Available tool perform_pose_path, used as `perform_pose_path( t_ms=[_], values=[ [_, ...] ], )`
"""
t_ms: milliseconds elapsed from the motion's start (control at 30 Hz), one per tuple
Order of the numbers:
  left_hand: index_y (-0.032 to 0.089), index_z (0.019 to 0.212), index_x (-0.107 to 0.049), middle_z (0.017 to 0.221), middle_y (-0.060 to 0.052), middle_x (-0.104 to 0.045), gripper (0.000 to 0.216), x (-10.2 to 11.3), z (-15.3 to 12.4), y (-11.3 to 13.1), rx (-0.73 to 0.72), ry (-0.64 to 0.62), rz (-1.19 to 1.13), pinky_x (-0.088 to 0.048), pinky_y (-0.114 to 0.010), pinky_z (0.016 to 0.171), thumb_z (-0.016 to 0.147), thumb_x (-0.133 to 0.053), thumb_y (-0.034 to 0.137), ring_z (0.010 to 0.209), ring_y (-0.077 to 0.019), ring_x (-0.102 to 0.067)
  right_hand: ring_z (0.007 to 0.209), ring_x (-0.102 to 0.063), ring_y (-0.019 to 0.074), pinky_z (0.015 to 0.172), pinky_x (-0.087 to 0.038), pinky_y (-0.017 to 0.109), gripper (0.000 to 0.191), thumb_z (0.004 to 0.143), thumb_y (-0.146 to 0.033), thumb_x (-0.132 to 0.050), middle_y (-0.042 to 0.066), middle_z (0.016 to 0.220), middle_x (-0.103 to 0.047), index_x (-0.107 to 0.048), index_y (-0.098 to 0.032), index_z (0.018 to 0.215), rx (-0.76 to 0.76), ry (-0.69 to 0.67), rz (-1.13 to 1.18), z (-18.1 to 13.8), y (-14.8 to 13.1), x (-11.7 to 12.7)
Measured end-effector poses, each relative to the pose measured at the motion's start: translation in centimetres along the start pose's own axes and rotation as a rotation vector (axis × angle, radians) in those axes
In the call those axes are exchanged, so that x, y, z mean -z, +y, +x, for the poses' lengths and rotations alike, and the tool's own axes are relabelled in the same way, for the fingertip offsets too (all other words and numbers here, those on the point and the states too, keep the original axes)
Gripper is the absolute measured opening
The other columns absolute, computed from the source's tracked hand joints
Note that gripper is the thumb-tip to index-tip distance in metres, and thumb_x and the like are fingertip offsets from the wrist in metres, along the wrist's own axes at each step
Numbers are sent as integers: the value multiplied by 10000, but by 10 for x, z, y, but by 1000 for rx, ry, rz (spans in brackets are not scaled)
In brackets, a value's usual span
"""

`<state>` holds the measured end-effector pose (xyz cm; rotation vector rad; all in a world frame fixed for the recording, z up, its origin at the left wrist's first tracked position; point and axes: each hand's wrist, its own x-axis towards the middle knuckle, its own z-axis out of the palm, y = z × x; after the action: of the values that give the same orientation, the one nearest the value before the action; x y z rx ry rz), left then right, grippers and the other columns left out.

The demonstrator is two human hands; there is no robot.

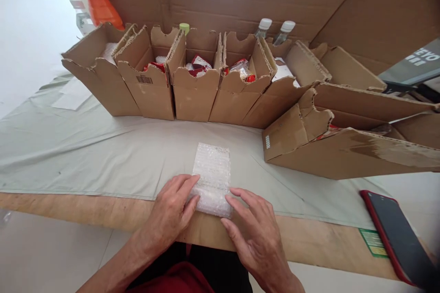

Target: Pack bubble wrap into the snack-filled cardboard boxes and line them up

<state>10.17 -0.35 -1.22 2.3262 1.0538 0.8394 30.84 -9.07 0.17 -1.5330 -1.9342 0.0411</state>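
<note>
At lower centre of the frame, both hands, left (173, 208) and right (256, 229), press open-fingered, apparently flat, on a bubble-wrap pouch (213, 178) on the worktop (85, 210); cardboard bins (194, 84) line the background.

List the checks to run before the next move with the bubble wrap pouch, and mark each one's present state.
1. Left hand touching the bubble wrap pouch: ok.
2. Right hand at the pouch's near edge: ok.
3. Pouch flat on the green cloth: ok.
4. Pouch empty or filled: cannot tell.
5. Cardboard boxes open at the top, red packets showing: ok.
6. Phone apart from both hands: ok.
</note>
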Motion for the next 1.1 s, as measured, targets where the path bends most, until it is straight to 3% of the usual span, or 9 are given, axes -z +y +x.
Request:
perform_pose_path(
  t_ms=[133,267,367,467,667,800,933,1033,1100],
  values=[
    [159,1333,-544,1262,-153,-613,362,1,-1,-2,-58,61,51,-539,-452,961,975,-584,201,1167,-286,-590,1192,-587,277,992,-440,453,349,963,-132,-598,107,1225,-689,-574,-182,1308,36,-81,-20,2,2,-8],
    [164,1385,-513,1319,-143,-595,432,16,-15,4,-152,-52,13,-444,-444,1080,962,-599,178,1270,-281,-515,1104,-624,245,951,-492,428,319,974,-132,-583,80,1119,-715,-579,-201,1285,-58,-82,120,5,1,-5],
    [180,1381,-499,1134,-93,-680,404,21,-14,5,-118,-98,-34,-490,-391,968,982,-540,131,1086,-231,-600,1078,-632,236,923,-511,410,297,983,-164,-583,74,1120,-714,-590,-221,1274,-92,-128,169,3,-1,4],
    [184,1336,-529,979,-66,-702,348,14,1,3,-56,-94,40,-519,-395,825,988,-549,182,898,-233,-624,1137,-607,259,954,-479,435,304,984,-171,-587,111,1204,-684,-583,-199,1287,-59,-35,58,-1,-3,9],
    [160,1240,-617,955,-90,-702,291,1,25,-6,25,26,178,-516,-448,805,976,-570,272,892,-277,-635,1215,-582,309,980,-445,479,345,952,-150,-607,127,1283,-676,-596,-178,1295,48,-130,-67,8,-1,-5],
    [185,1275,-629,1079,-108,-708,391,15,7,3,329,157,-231,-551,-408,839,940,-629,388,982,-260,-675,1095,-645,274,921,-484,448,212,1002,-176,-561,83,1106,-748,-642,-207,1196,-51,-4,-9,23,10,-16],
    [183,1346,-583,1298,-144,-690,562,22,-12,27,747,87,-885,-559,-407,974,872,-722,450,1190,-286,-664,1009,-661,231,874,-528,393,187,994,-234,-610,61,1063,-743,-677,-235,1168,-228,65,172,21,3,-16],
    [173,1388,-551,1346,-147,-677,645,12,-15,43,799,-1,-1209,-517,-407,1072,833,-768,421,1284,-300,-617,979,-666,211,853,-547,360,177,989,-246,-611,44,1033,-740,-688,-259,1148,-260,36,326,10,-16,-13],
    [177,1404,-542,1334,-135,-686,623,5,-17,47,779,-28,-1233,-519,-400,1078,858,-742,398,1282,-294,-620,960,-673,207,853,-552,359,166,992,-249,-595,37,1013,-742,-688,-265,1129,-257,28,373,0,-25,-10]
  ],
)
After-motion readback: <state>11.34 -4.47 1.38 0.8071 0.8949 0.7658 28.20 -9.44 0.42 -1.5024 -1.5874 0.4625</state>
